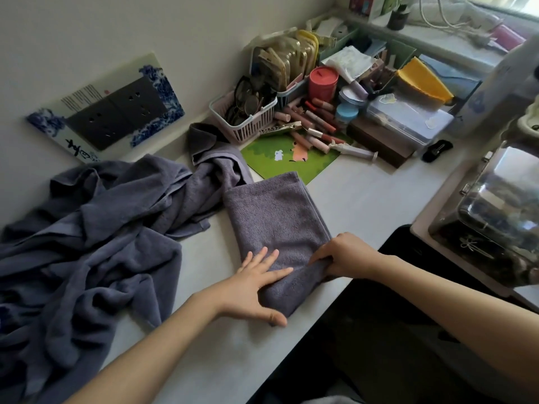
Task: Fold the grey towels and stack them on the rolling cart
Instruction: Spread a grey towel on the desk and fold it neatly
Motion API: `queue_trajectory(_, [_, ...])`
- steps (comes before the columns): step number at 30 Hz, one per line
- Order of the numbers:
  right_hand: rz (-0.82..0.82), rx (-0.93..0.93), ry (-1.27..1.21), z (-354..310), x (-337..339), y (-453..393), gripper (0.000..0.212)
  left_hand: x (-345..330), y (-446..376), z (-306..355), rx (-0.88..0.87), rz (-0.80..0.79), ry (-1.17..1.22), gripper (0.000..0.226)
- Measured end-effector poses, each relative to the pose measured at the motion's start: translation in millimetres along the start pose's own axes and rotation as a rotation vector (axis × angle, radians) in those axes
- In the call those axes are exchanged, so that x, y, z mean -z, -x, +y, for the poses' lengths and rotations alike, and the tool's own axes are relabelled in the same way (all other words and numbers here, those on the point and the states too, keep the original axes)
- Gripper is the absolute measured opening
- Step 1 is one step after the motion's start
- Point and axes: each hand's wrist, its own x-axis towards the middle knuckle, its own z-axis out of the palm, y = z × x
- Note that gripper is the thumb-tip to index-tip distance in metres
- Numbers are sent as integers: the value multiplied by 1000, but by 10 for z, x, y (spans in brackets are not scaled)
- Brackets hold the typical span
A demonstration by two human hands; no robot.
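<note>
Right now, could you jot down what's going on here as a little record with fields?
Activity: folding a grey towel on a white counter
Towel in work: partly folded towel, lying flat
Left hand: fingers straight, pressing on the towel's near end
Right hand: gripping the towel's right edge
Waiting: heap of unfolded grey towels to the left
Behind: green mat, white basket, pink tin

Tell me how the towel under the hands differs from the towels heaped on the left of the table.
The folded towel lies flat in a neat long strip; the heaped towels are crumpled and spread wide. The left hand presses flat on the folded towel and the right hand grips its near edge; nothing touches the heaped towels. Both are the same grey cloth on the same white table.
</note>
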Motion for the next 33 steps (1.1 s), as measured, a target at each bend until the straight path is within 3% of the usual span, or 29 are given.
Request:
queue_trajectory(3, [-61, -65, -182, -104, 217, -21, 36, 25, 200, 127, -51, 82, 6, 117])
queue_trajectory(6, [-125, -78, -372, -90, 349, -73, 29, -37, 305, 71, -134, 296, -20, 121])
queue_trajectory(9, [-184, -76, -524, -109, 428, -142, 20, -118, 282, -31, -192, 575, 25, 97])
queue_trajectory(11, [-199, -77, -584, -153, 466, -166, 16, -86, 280, -26, -167, 668, 133, 72])
queue_trajectory(15, [-246, -39, -795, -177, 481, -118, 11, 86, 400, 6, 66, 573, 575, 45])
queue_trajectory(20, [-299, -42, -1233, -73, 336, -53, 88, 113, 351, -79, 379, 643, 850, 51])
queue_trajectory(22, [-331, -4, -1357, -58, 253, -30, 101, 119, 304, -96, 480, 631, 1013, 41])
queue_trajectory(24, [-344, 25, -1358, -85, 197, -3, 106, 169, 264, -131, 538, 570, 1208, 50])
queue_trajectory(27, [-255, -26, -1064, -207, 138, 21, 111, 264, 200, -184, 602, 446, 1355, 57])
queue_trajectory(30, [60, -129, -863, -315, 25, -42, 74, 343, 153, -185, 632, 388, 1398, 60])
queue_trajectory(33, [289, -267, -686, -352, -56, -142, 43, 315, 127, -139, 592, 596, 1249, 66])
